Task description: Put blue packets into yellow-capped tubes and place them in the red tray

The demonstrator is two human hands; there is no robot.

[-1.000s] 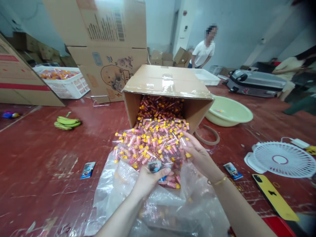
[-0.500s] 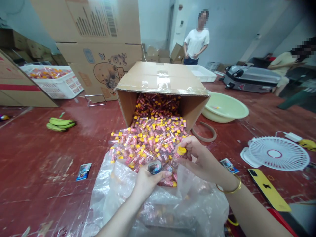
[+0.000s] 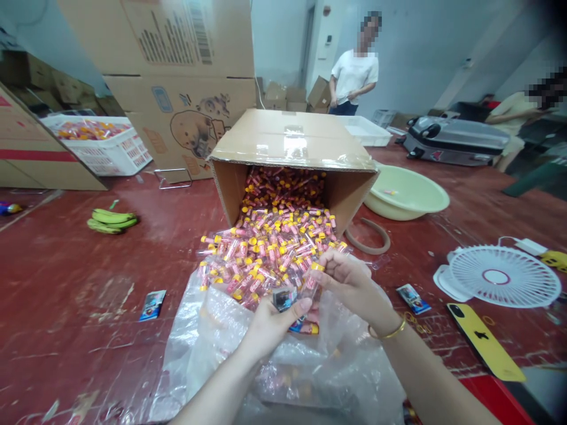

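Observation:
My left hand (image 3: 271, 328) is closed on a small dark-and-blue foil sachet (image 3: 283, 299), its thumb pressed along the front. Just to the right, the fingertips of my right hand (image 3: 354, 289) pinch a small clear tube (image 3: 311, 283) with a yellow cap and pink label. The tube's lower end is close to my left thumb; I cannot tell whether they touch. Beneath and beyond both hands, a heap of similar yellow-capped tubes (image 3: 266, 251) spills from a cardboard box (image 3: 290, 139) lying on its side. A clear plastic sheet (image 3: 212, 366) lies under my forearms.
Two sachets lie apart, one left (image 3: 153, 305) and one right (image 3: 413, 298). Bananas (image 3: 113, 220) are at left. A pale green basin (image 3: 411, 198), brown ring (image 3: 370, 242), white fan (image 3: 496, 275) and yellow phone (image 3: 485, 342) sit at right. A person (image 3: 354, 77) stands behind.
My right hand has shifted slightly left, and the tube now shows more of its side, closer to my left hand. The sachet in my left hand has tilted a little.

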